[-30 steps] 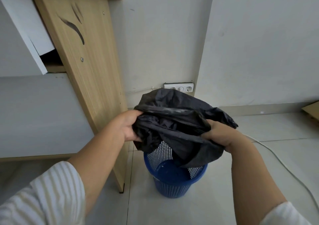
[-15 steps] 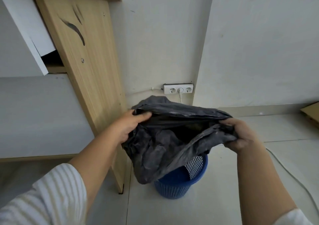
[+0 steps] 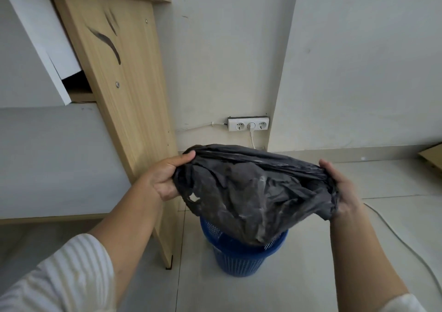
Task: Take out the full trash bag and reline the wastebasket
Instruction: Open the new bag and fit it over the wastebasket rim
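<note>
left hand [image 3: 165, 180], right hand [image 3: 339, 187] stretching black bag [image 3: 251, 192], above blue wastebasket [image 3: 239, 259]

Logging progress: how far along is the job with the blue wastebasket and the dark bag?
Looks done: the blue wastebasket shows bare mesh, and no full bag is in view. In hand: the left hand and right hand grip the dark bag by its top edge, stretched above the basket, its bottom dipping inside. Left: lower it in and fold the edge over the rim.
</note>
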Available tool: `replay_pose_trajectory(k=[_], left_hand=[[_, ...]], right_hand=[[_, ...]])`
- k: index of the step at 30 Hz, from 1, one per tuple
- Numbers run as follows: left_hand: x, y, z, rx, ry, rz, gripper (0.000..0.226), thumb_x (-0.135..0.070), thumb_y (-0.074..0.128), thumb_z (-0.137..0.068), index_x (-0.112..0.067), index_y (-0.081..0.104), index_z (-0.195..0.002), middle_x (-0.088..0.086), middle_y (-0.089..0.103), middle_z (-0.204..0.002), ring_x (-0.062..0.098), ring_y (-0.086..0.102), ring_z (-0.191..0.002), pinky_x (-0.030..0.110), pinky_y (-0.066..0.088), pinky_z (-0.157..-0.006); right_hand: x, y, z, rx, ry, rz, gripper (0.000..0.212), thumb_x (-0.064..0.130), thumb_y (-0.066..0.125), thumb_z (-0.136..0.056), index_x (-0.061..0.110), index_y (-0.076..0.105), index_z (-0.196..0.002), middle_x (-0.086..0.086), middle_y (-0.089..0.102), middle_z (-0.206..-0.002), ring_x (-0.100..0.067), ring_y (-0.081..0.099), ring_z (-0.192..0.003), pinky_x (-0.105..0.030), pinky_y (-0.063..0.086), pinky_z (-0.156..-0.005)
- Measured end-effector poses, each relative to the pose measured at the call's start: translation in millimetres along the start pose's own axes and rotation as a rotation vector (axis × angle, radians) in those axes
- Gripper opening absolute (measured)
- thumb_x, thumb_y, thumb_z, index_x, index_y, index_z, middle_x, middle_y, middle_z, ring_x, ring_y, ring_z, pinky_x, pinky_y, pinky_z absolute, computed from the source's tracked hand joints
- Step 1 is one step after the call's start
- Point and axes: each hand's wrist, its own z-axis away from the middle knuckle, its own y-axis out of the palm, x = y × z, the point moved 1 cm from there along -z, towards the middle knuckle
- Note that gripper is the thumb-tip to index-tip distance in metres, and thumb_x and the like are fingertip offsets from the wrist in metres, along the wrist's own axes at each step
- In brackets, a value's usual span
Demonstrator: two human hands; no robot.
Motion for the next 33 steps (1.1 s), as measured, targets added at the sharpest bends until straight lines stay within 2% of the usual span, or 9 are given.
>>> replay_pose_trajectory(k=[4,6,8,13,15,18,23,28,33], left_hand=[[2,6,-5,-0.089,0.034,0.076,0.038,-0.031,0.047,-0.097,-0.001,0.060,-0.116,0.019,0.070,-0.097,0.028,0.066,-0.090,0.040,0.052,-0.071],[0,9,-7,-0.160,0.047,0.032,0.042,-0.037,0.040,-0.101,-0.001,0.060,-0.106,0.016,0.066,-0.093,0.027,0.063,-0.084,0.038,0.048,-0.065],[-2,9,-8,-0.195,0.068,-0.002,0.045,-0.044,0.042,-0.098,-0.003,0.062,-0.097,0.015,0.066,-0.091,0.026,0.063,-0.082,0.038,0.048,-0.064],[0,5,-6,0.015,0.152,0.070,0.051,-0.034,0.068,-0.078,-0.004,0.060,-0.119,0.018,0.070,-0.108,0.030,0.071,-0.092,0.040,0.058,-0.072],[2,5,-7,0.092,0.172,0.035,0.067,-0.012,0.080,-0.066,-0.007,0.053,-0.128,0.019,0.068,-0.112,0.031,0.071,-0.093,0.041,0.059,-0.072],[7,9,-10,0.031,0.157,-0.259,0.068,0.016,0.060,-0.068,-0.014,0.050,-0.128,0.019,0.065,-0.116,0.033,0.066,-0.099,0.042,0.057,-0.075],[14,11,-14,-0.150,-0.037,-0.648,0.044,0.017,0.045,-0.079,-0.006,0.060,-0.113,0.022,0.063,-0.110,0.036,0.061,-0.086,0.040,0.054,-0.071],[19,2,-7,-0.197,-0.120,-0.334,0.025,-0.007,0.040,-0.084,-0.004,0.061,-0.097,0.016,0.066,-0.091,0.031,0.061,-0.079,0.040,0.050,-0.073],[19,-6,-15,-0.257,-0.037,-0.043,0.026,-0.021,0.043,-0.094,-0.005,0.060,-0.082,0.010,0.069,-0.058,0.024,0.066,-0.050,0.033,0.049,-0.060]], right_hand=[[-9,4,0,0.076,0.049,0.267,0.044,0.032,0.076,-0.071,0.014,0.063,-0.109,-0.017,0.072,-0.100,-0.031,0.072,-0.085,-0.046,0.059,-0.066],[-12,11,6,0.189,0.121,0.507,0.077,0.035,0.089,-0.053,0.006,0.060,-0.118,-0.022,0.066,-0.117,-0.035,0.066,-0.102,-0.045,0.057,-0.082],[-12,16,8,0.266,0.136,0.734,0.085,0.031,0.092,-0.047,0.003,0.060,-0.120,-0.022,0.064,-0.121,-0.034,0.064,-0.106,-0.041,0.055,-0.088],[-22,38,6,0.058,0.041,1.168,0.027,-0.004,0.074,-0.068,0.003,0.068,-0.094,-0.020,0.070,-0.095,-0.032,0.068,-0.080,-0.035,0.055,-0.074],[-30,46,4,-0.009,-0.024,1.101,0.015,-0.004,0.063,-0.082,0.001,0.066,-0.096,-0.020,0.070,-0.089,-0.030,0.067,-0.074,-0.033,0.054,-0.068],[-36,57,3,-0.024,-0.056,0.776,0.020,0.002,0.048,-0.095,0.006,0.062,-0.108,-0.018,0.073,-0.086,-0.029,0.070,-0.074,-0.035,0.057,-0.066],[-34,59,0,-0.170,0.023,0.477,0.027,0.021,0.045,-0.099,0.001,0.062,-0.105,-0.015,0.074,-0.074,-0.027,0.072,-0.064,-0.035,0.055,-0.059],[-36,56,0,-0.250,-0.019,0.713,0.047,0.043,0.067,-0.083,0.006,0.065,-0.111,-0.017,0.071,-0.103,-0.032,0.069,-0.092,-0.048,0.054,-0.090],[-38,48,1,-0.269,-0.041,1.159,0.071,0.063,0.070,-0.062,0.009,0.069,-0.108,-0.012,0.069,-0.110,-0.030,0.067,-0.096,-0.044,0.051,-0.095]])
